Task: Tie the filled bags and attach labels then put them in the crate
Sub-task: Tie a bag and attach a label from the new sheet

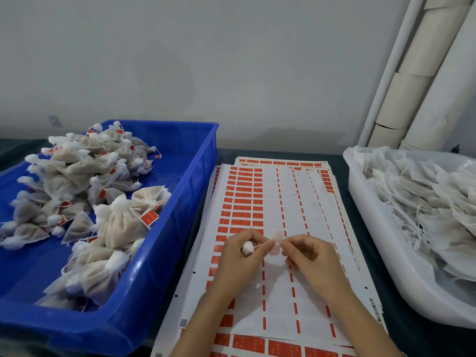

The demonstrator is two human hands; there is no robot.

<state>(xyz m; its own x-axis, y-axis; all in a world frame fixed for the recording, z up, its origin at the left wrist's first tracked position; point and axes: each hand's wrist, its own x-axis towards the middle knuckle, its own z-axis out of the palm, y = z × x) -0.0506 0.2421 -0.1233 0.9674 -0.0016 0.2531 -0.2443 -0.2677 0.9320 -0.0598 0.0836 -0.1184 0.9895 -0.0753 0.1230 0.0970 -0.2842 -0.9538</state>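
Observation:
My left hand grips a small white filled bag; only its gathered top shows between my fingers. A thin string runs from the bag to the right. My right hand pinches a pale, see-through label against that string, just in front of my left thumb. Both hands hover over the label sheets with rows of red stickers. The blue crate at the left holds several tied bags with red labels.
A white tub at the right is full of untied bags with loose strings. Pale pipes lean in the back right corner. The grey wall stands close behind the dark table.

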